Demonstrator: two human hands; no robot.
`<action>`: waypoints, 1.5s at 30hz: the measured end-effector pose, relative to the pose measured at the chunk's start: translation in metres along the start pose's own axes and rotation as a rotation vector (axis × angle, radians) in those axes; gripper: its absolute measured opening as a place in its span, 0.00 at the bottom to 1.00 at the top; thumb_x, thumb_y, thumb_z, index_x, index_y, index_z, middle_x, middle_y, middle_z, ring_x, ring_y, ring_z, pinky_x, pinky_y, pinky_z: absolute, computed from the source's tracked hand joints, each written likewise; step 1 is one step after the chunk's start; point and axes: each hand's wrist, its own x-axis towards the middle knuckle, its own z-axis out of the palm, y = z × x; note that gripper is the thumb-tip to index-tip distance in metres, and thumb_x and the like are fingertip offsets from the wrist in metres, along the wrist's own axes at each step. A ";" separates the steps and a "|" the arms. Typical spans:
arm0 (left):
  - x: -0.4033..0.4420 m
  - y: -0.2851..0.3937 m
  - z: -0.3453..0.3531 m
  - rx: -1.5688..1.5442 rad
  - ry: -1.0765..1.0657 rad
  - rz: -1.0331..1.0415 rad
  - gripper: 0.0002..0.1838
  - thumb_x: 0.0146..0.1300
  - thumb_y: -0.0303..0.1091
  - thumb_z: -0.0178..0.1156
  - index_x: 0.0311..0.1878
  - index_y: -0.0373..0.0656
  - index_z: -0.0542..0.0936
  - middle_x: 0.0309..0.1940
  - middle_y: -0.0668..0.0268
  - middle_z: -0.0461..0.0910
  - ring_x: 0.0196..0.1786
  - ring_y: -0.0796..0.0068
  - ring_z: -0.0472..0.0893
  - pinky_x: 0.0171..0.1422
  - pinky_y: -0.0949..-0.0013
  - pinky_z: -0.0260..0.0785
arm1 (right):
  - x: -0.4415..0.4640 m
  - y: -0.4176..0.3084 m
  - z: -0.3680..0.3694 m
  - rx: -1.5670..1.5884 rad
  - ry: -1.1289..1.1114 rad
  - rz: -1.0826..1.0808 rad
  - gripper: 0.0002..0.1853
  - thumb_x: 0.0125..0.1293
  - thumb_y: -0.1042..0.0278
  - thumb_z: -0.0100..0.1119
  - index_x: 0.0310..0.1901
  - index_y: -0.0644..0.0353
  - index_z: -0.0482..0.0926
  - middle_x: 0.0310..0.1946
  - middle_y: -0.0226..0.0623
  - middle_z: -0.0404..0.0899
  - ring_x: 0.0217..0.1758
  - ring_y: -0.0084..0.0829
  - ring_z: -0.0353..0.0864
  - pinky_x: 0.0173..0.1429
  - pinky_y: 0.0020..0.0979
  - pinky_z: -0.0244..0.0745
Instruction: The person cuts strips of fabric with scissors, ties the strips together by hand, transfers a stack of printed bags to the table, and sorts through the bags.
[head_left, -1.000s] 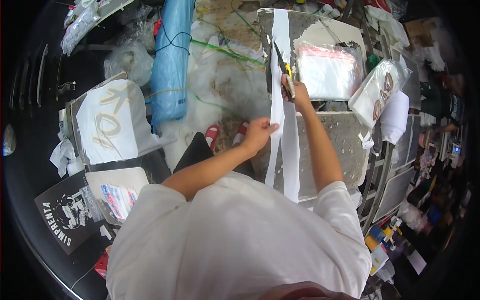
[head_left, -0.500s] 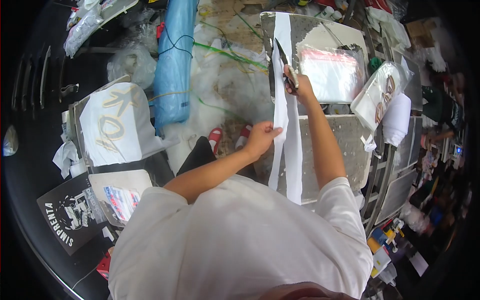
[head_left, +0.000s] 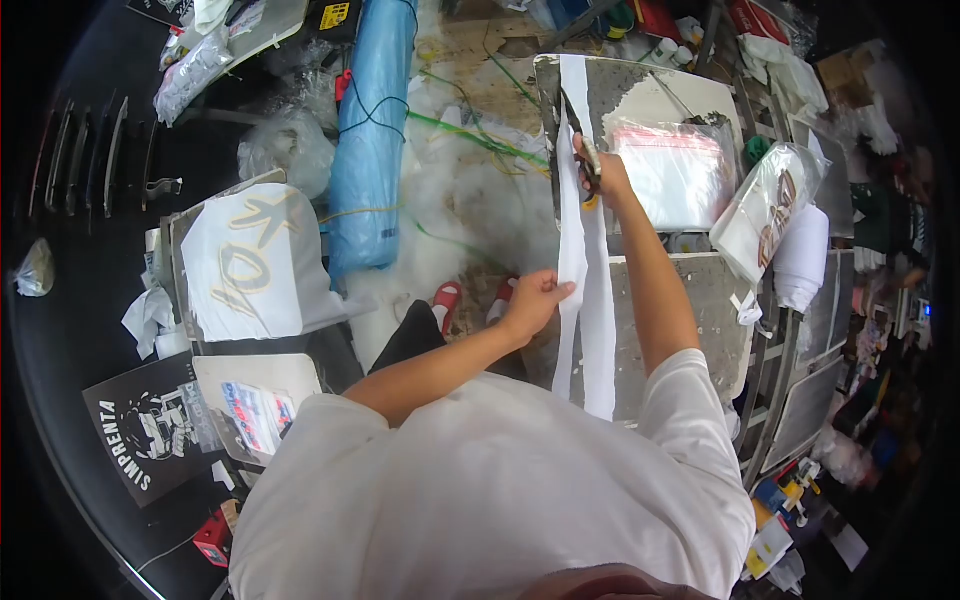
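Note:
My right hand (head_left: 604, 172) is closed on dark scissors (head_left: 588, 158), whose blades point away from me along a long white strip (head_left: 598, 330). The strip is split lengthwise into two pieces up to the blades. Below the scissors, my left hand (head_left: 538, 304) pinches the edge of the left piece between thumb and fingers. The uncut far part of the strip lies over a grey board (head_left: 650, 75). Its near parts run down over a second grey board (head_left: 680, 310) towards my shirt.
Right of the scissors lies a clear plastic packet (head_left: 672, 175), with a printed plastic-wrapped bundle (head_left: 765, 210) beyond it. A blue wrapped roll (head_left: 368, 140) stands left of centre. Farther left is a board with printed white cloth (head_left: 245, 260). Red footwear (head_left: 447, 296) shows below.
The view has shifted, so the scene sits lower and further right. The scissors have moved along the strip, their blades changing angle. My left hand keeps its pinch on the left piece.

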 end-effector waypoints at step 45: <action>-0.202 0.100 0.129 0.506 -1.478 0.245 0.10 0.69 0.28 0.64 0.50 0.33 0.81 0.40 0.66 0.84 0.43 0.82 0.79 0.50 0.76 0.70 | -0.450 0.301 0.033 -0.433 1.147 0.494 0.17 0.64 0.68 0.56 0.53 0.62 0.80 0.42 0.54 0.84 0.50 0.51 0.84 0.53 0.48 0.79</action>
